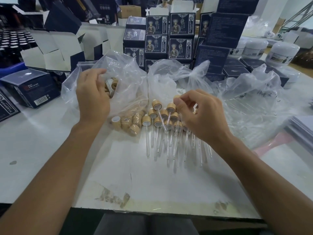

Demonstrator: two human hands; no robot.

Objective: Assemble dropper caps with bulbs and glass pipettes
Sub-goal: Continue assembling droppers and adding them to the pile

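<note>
Several finished droppers (162,126), bamboo caps with glass pipettes pointing toward me, lie in a pile on the white table (50,158). My right hand (201,114) hovers over the pile's right side and pinches one bamboo cap (177,97) between thumb and fingertips. My left hand (92,95) reaches into the mouth of a clear plastic bag (128,82) that holds several loose bamboo caps (128,122); its fingers are curled, and whether they hold anything is hidden. A second clear bag (162,78) sits behind the pile. A third bag (250,102) at right holds glass pipettes.
Stacks of dark blue printed boxes (169,39) and open white-lined cartons (55,48) crowd the back of the table. White jars (281,53) stand at far right. A dark box (32,89) lies at left, and a stack of paper sheets (301,128) at the right edge.
</note>
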